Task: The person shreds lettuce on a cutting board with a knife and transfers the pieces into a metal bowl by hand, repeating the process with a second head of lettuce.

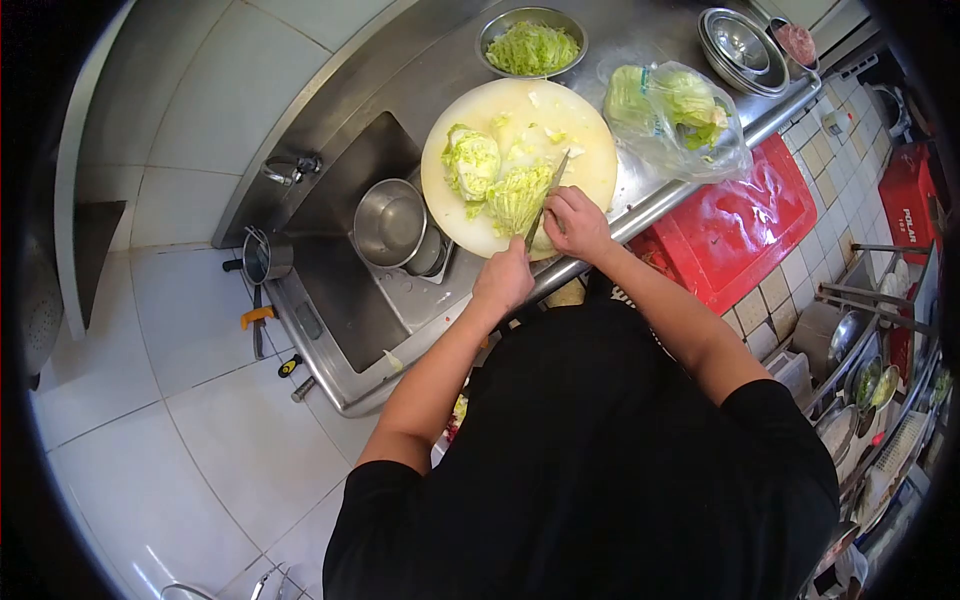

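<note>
A knife lies across the cutting board, blade angled up and to the right. My left hand is closed around its handle end at the board's near edge. Curled fingers of my right hand meet the right side of the blade; whatever they pinch is hidden. Left of the blade, touching it, rests a sliced wedge of napa cabbage. Another cut cabbage piece sits farther left, with loose leaf bits scattered behind. All of this is on a round white cutting board.
Behind the board stands a metal bowl of shredded cabbage. A plastic bag with more cabbage and stacked metal bowls are to the right. The sink and a metal pot lie left. A red lid is below the counter edge.
</note>
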`<state>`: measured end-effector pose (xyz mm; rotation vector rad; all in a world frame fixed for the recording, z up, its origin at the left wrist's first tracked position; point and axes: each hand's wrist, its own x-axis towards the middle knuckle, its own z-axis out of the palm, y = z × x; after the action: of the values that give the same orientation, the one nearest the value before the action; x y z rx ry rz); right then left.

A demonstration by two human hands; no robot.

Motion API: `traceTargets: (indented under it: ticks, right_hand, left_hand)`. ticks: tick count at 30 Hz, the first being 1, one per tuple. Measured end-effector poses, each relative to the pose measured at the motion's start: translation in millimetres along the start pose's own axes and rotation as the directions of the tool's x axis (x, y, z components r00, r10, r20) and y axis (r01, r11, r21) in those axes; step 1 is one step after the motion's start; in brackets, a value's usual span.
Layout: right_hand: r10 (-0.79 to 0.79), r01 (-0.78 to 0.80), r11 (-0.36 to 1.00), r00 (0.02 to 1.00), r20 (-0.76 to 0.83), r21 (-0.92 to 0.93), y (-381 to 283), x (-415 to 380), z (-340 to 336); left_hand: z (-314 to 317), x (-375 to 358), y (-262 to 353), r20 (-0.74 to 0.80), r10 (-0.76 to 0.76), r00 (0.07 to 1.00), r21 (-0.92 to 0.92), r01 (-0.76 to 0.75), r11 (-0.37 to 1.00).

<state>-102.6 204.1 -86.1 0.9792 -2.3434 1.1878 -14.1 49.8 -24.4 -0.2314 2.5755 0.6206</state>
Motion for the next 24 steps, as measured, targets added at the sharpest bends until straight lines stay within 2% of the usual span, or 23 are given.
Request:
traceTargets:
  ticks: [2, 6, 8, 13, 16, 17, 19, 20, 21, 22, 24]
  right_hand:
    - [0.038, -0.043, 0.994, 0.998, 0.053, 0.097, -2, 0, -9]
    - [0.090, -0.101, 0.993, 0.985, 0.144, 0.067, -9, -7, -21]
    - [0.106, -0.117, 0.991, 0.985, 0.139, 0.072, -10, -9, -20]
    - [0.149, -0.161, 0.983, 0.979, 0.138, 0.087, -7, -8, -19]
    - [0.324, -0.321, 0.945, 0.944, -0.060, 0.066, 12, 8, -21]
    - [0.320, -0.316, 0.946, 0.946, -0.059, 0.065, 20, 18, -21]
    - [0.400, -0.408, 0.908, 0.912, -0.088, -0.096, 35, 41, -23]
    - [0.400, -0.408, 0.908, 0.912, -0.092, -0.099, 43, 51, -23]
    - [0.499, -0.479, 0.861, 0.861, 0.099, -0.172, 55, 59, -21]
    - [0.585, -0.528, 0.809, 0.762, 0.277, -0.258, 60, 64, -21]
    - [0.609, -0.560, 0.792, 0.751, 0.256, -0.241, 67, 71, -25]
  left_hand:
    - [-2, -2, -5, -0.005, 0.000, 1.000, 0.003, 0.000, 1.000]
    - [-6, -19, -14, 0.033, -0.031, 0.999, 0.006, 0.031, 1.000]
    - [-9, -18, -16, 0.057, -0.053, 0.997, 0.015, 0.052, 0.999]
    - [-4, -3, -23, 0.002, 0.028, 1.000, -0.052, -0.028, 0.998]
    - [-5, -6, -22, 0.033, -0.006, 0.999, -0.031, 0.007, 0.999]
    - [-4, -8, -22, 0.029, -0.006, 1.000, -0.034, 0.007, 0.999]
    - [-4, -8, -21, 0.007, 0.003, 1.000, -0.025, -0.003, 1.000]
    - [-4, -8, -21, 0.006, 0.008, 1.000, -0.024, -0.008, 1.000]
    - [-4, -8, -22, 0.009, 0.009, 1.000, -0.026, -0.009, 1.000]
    - [-6, -8, -22, 0.011, 0.009, 1.000, -0.029, -0.008, 1.000]
    - [-11, -10, -23, 0.038, -0.009, 0.999, -0.026, 0.010, 1.000]
